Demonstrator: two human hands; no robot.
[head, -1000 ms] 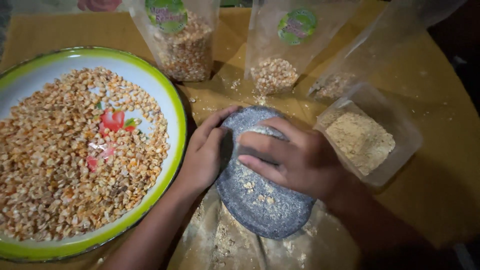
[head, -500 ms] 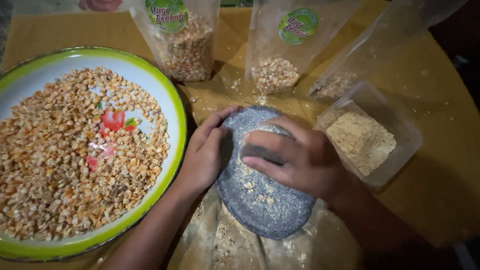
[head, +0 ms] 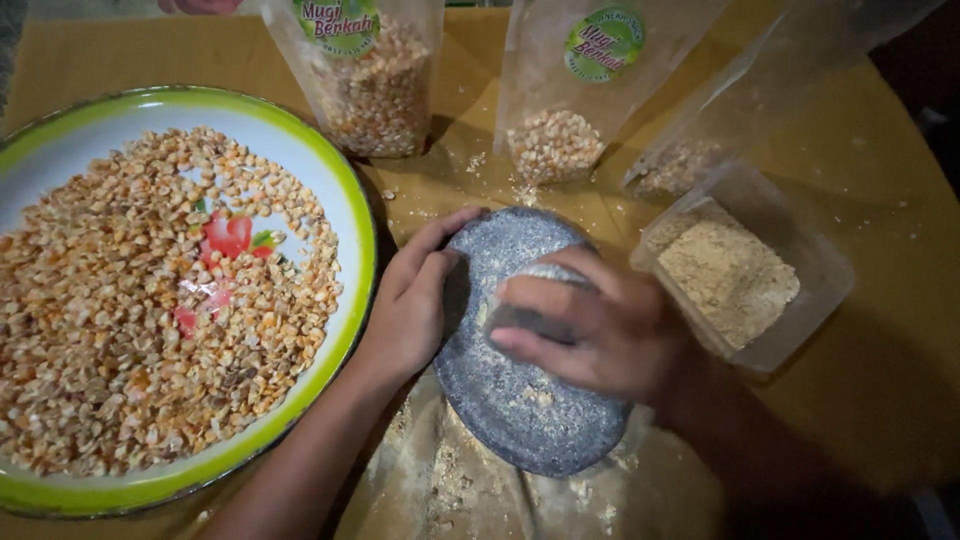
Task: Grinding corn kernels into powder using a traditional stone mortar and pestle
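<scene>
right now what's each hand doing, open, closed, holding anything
Left hand: open, palm and fingers resting on the rim of the stone mortar, gripping nothing.
Right hand: closed around a grinding stone, pressed onto the mortar.

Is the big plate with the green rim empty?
No, the green-rimmed plate is covered with a wide layer of pale orange kernels, left of the left hand resting on the grey grinding stone.
</scene>
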